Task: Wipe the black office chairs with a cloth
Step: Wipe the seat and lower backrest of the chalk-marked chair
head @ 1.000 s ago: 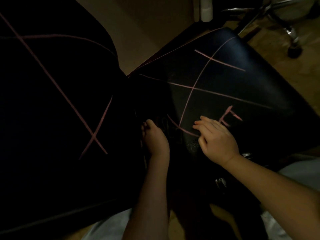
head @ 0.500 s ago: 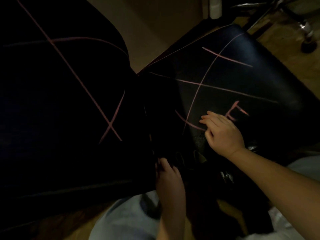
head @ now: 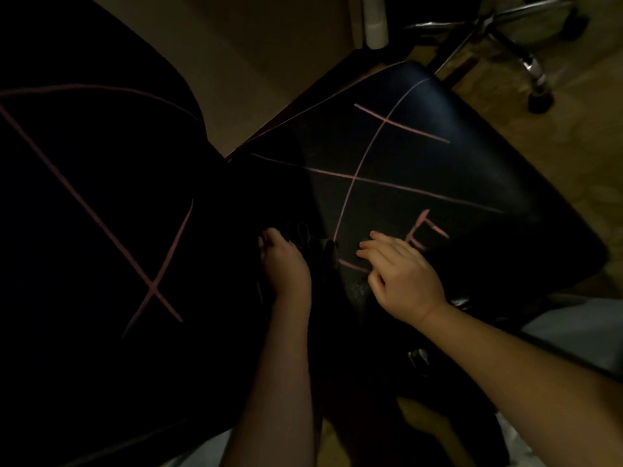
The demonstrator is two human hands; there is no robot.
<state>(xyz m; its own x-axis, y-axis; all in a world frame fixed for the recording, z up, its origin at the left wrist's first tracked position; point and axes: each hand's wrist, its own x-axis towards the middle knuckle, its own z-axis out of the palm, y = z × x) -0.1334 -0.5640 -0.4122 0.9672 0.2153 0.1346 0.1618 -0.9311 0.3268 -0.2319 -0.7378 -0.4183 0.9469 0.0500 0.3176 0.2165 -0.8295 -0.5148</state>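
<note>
Two black chair surfaces fill the view, both marked with pink lines: a large one on the left (head: 101,230) and a padded seat on the right (head: 438,170). My left hand (head: 285,267) lies in the dark gap between them. Its fingers curl down around a dark cloth (head: 318,242), whose folds show just right of the hand. My right hand (head: 401,278) rests palm down on the near part of the right seat. Its fingers are spread over a pink mark.
A chrome chair base with castors (head: 526,59) stands at the back right on the patterned floor (head: 573,170). A beige wall (head: 269,62) and a white post (head: 376,25) lie behind the chairs. My pale trousers (head: 573,335) show at the lower right.
My left hand had pulled back toward me half a second ago and has now pushed forward again along the gap. My right hand has stayed on the seat.
</note>
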